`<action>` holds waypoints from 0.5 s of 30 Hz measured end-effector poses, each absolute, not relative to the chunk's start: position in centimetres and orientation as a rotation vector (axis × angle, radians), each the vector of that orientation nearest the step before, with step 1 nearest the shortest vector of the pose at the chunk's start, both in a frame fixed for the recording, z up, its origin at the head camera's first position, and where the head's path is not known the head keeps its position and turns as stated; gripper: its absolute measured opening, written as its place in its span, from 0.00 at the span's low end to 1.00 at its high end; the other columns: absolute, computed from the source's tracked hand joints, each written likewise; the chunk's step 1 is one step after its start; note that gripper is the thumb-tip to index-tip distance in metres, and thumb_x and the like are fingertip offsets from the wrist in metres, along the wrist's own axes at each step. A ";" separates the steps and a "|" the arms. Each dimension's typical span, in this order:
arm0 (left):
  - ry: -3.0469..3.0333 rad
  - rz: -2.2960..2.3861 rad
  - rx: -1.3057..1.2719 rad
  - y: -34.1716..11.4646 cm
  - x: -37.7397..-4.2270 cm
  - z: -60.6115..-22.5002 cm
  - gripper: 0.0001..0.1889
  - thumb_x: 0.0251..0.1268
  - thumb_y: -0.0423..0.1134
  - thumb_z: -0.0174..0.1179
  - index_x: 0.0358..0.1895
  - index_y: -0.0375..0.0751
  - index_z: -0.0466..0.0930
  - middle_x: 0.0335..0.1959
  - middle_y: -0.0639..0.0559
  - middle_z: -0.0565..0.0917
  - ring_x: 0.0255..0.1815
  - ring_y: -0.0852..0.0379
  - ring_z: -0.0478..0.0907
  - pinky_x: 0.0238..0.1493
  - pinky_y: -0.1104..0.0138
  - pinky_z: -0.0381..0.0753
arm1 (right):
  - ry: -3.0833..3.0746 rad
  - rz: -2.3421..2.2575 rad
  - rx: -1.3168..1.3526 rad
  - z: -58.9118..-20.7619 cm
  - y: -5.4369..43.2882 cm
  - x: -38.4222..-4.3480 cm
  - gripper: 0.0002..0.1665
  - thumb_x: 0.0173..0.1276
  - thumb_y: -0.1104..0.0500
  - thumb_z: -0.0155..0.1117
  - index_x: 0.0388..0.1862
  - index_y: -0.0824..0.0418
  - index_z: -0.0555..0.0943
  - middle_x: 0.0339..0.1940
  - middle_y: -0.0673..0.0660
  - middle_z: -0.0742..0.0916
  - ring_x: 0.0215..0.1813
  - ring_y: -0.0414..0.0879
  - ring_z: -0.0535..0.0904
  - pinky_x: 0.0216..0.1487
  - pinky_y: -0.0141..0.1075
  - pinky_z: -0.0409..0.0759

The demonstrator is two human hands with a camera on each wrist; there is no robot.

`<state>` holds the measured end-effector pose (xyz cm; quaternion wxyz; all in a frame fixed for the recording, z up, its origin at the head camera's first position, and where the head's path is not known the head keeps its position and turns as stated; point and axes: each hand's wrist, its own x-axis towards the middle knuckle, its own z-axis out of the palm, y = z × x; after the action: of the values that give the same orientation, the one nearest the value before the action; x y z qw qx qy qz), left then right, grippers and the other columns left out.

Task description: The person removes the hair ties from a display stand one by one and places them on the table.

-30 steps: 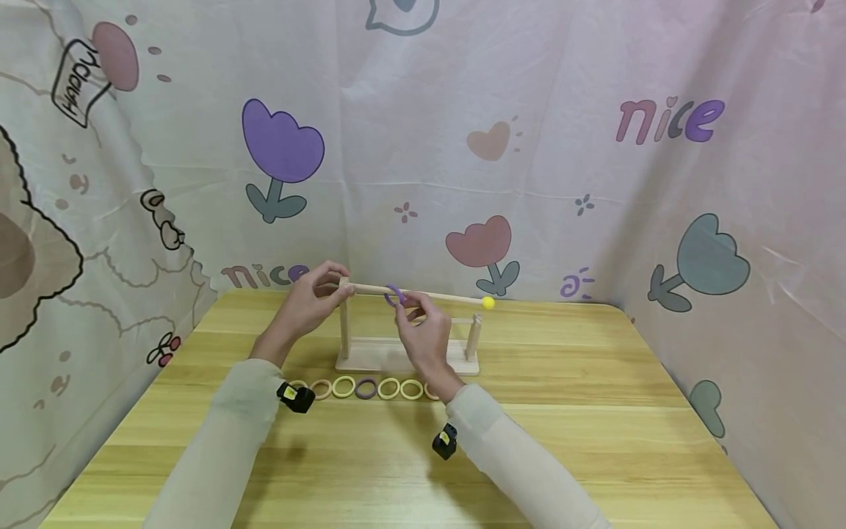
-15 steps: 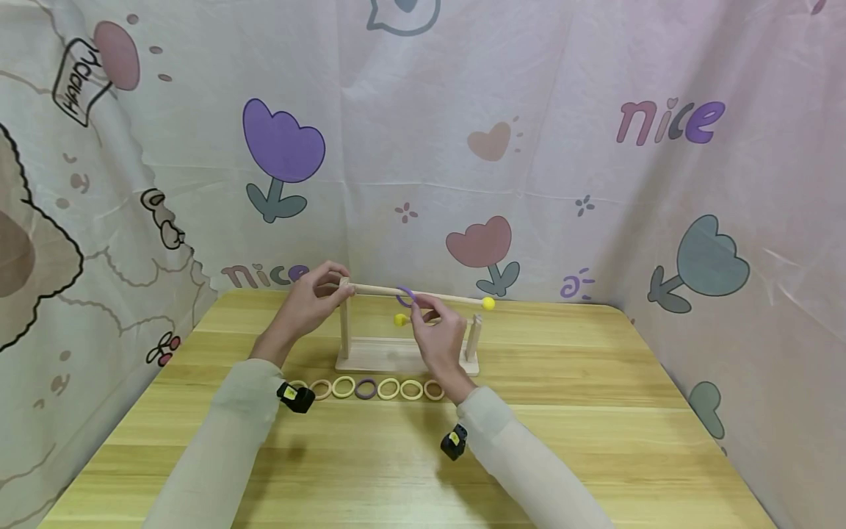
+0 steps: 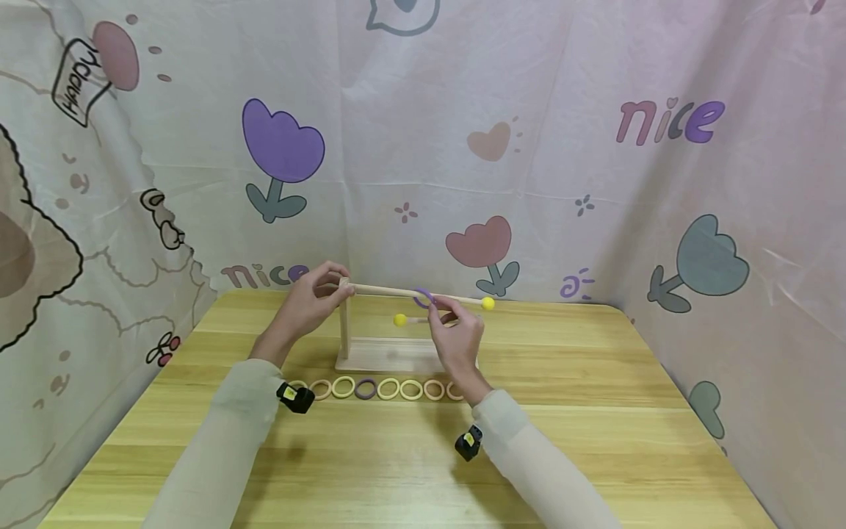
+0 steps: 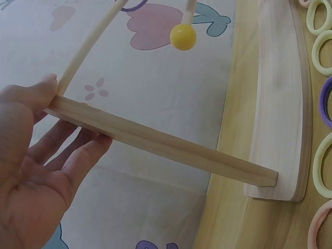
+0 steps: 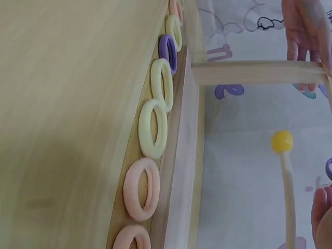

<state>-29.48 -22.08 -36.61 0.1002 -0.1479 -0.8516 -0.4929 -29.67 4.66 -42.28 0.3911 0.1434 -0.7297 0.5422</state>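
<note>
A wooden stand [image 3: 373,358] has an upright post [image 4: 171,144] at its left end. My left hand [image 3: 305,301] grips the top of that post, thumb above and fingers beneath in the left wrist view. From the post top a thin rod [image 3: 383,290] runs right to a yellow ball [image 3: 487,303]. A purple ring [image 3: 424,289] appears to encircle the rod, right of its middle. My right hand [image 3: 457,336] pinches this ring between thumb and fingertips. Behind that hand is a lower rod with a yellow ball [image 5: 282,141] on its left end; the right post is hidden in the head view.
Several rings lie in a row along the stand's front edge: yellow ones [image 3: 388,389], pink ones [image 5: 141,190] and a purple one [image 3: 366,389]. The wooden table [image 3: 370,470] extends toward me. A printed cloth [image 3: 410,147] hangs behind it.
My right hand has moved right along the rod, carrying the purple ring toward the yellow ball. The lower rod's yellow ball and another pink ring have come into sight. My left hand has stayed put.
</note>
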 end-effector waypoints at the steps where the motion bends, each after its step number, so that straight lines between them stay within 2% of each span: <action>1: -2.516 -1.456 -0.438 -22.1 -29.5 -36.6 0.16 0.76 0.45 0.62 0.57 0.41 0.75 0.56 0.34 0.85 0.62 0.33 0.83 0.64 0.40 0.79 | -1.849 1.384 0.366 -42.3 4.8 -29.7 0.08 0.61 0.70 0.73 0.40 0.65 0.91 0.32 0.62 0.93 0.20 0.53 0.83 0.25 0.17 0.74; 6: -2.520 -1.445 -0.439 -22.1 -29.6 -36.7 0.16 0.76 0.44 0.62 0.58 0.39 0.74 0.56 0.34 0.85 0.62 0.32 0.82 0.65 0.40 0.79 | -1.828 1.400 0.359 -42.4 5.5 -29.8 0.09 0.60 0.71 0.73 0.40 0.65 0.91 0.32 0.63 0.93 0.20 0.55 0.83 0.28 0.18 0.76; 15: -2.527 -1.444 -0.428 -22.1 -29.6 -36.7 0.16 0.76 0.45 0.62 0.57 0.41 0.74 0.56 0.34 0.85 0.62 0.33 0.83 0.64 0.40 0.80 | -1.802 1.387 0.342 -42.4 6.8 -29.7 0.08 0.60 0.72 0.73 0.39 0.65 0.91 0.31 0.63 0.93 0.20 0.54 0.82 0.25 0.19 0.75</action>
<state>-29.55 -22.14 -36.69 0.0996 -0.1446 -0.8547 -0.4885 -29.68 6.77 -42.40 0.4084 0.1359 -0.7153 0.5505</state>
